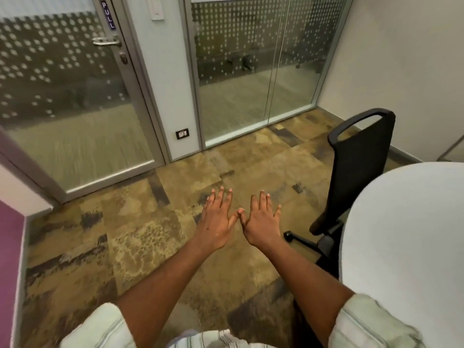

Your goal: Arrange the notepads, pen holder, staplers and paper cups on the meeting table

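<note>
Both my arms stretch forward over the carpet, palms down. My left hand (217,219) and my right hand (262,221) are flat with fingers spread, and their thumbs touch in the middle. Neither hand holds anything. The rounded end of the white meeting table (406,237) fills the right side of the view, and the part I see is bare. No notepads, pen holder, staplers or paper cups are in view.
A black office chair (356,169) stands pushed against the table's far left edge. Ahead are a frosted glass door (65,101) marked PULL and glass wall panels (253,71). A purple wall (10,259) borders the left. Patterned carpet (125,234) covers the floor.
</note>
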{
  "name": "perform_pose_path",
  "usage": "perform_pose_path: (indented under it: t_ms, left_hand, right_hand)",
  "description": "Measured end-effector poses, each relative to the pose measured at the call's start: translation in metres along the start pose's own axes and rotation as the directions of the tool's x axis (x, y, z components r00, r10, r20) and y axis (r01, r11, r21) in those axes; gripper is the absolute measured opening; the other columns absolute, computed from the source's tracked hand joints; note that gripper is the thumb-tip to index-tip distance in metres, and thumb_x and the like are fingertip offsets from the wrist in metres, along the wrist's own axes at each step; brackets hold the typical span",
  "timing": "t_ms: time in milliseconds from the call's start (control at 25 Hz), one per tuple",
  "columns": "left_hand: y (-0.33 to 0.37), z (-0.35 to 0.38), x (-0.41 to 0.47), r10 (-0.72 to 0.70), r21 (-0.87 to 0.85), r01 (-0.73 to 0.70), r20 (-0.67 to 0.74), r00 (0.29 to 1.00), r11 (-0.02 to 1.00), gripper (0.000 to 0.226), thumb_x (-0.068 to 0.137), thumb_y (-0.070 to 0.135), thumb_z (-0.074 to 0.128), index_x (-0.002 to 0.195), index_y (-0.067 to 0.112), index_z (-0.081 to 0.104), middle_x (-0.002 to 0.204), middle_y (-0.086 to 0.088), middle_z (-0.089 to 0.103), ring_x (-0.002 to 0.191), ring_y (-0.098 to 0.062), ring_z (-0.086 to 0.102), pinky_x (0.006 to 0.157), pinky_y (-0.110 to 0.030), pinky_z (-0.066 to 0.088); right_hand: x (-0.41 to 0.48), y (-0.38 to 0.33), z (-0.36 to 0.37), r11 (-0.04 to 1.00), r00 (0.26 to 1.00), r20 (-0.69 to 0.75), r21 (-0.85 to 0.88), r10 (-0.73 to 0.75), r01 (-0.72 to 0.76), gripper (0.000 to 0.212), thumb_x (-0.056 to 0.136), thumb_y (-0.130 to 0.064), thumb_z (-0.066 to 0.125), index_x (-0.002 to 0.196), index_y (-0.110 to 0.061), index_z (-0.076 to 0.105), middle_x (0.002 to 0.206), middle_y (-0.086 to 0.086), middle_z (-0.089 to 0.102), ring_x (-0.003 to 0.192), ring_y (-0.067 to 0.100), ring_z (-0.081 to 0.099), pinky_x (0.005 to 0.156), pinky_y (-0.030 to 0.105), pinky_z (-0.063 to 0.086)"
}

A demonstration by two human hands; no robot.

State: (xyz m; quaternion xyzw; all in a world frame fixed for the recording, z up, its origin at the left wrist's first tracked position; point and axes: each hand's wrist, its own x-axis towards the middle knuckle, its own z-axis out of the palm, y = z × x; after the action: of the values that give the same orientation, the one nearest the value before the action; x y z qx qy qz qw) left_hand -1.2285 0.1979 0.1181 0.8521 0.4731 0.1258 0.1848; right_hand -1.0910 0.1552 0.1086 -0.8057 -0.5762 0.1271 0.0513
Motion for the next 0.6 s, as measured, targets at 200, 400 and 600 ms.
perform_pose_path:
  t_ms: [200, 400, 600]
  left_hand:
    - [-0.025, -0.014, 0.137, 0.140, 0.035, -0.139, -0.017, 0.990, 0.990, 0.083, 0.081, 0.073, 0.001, 0.151, 0.027, 0.001, 0.161, 0.002, 0.001, 0.148, -0.015, -0.008, 0.121, -0.036, 0.006]
    - [-0.052, -0.013, 0.284, 0.232, 0.032, -0.231, -0.008, 0.973, 0.972, 0.084, 0.083, 0.070, 0.005, 0.152, 0.021, 0.004, 0.160, 0.002, 0.004, 0.148, -0.015, -0.005, 0.121, -0.035, 0.006]
    - [-0.063, -0.024, 0.417, 0.343, 0.001, -0.343, 0.008, 0.939, 0.939, 0.082, 0.085, 0.070, 0.006, 0.152, 0.024, 0.002, 0.160, 0.005, 0.002, 0.147, -0.013, -0.009, 0.119, -0.034, 0.006]
  right_hand:
    - [0.127, 0.012, -0.028, 1.000, 0.997, -0.072, -0.005, 0.006, -0.006, 0.078, 0.093, -0.064, 0.009, 0.153, -0.015, 0.001, 0.160, 0.009, -0.014, 0.147, 0.025, -0.015, 0.117, 0.055, -0.006]
    - [0.248, 0.019, -0.046, 0.997, 0.987, -0.142, 0.008, 0.077, -0.077, 0.073, 0.096, -0.059, 0.016, 0.153, -0.017, 0.002, 0.160, 0.007, -0.013, 0.147, 0.025, -0.015, 0.117, 0.053, -0.008]
    - [0.358, 0.022, -0.074, 0.977, 0.962, -0.176, 0.081, 0.209, -0.197, 0.069, 0.098, -0.054, 0.020, 0.153, -0.017, 0.001, 0.161, 0.003, -0.013, 0.147, 0.025, -0.017, 0.118, 0.050, -0.009]
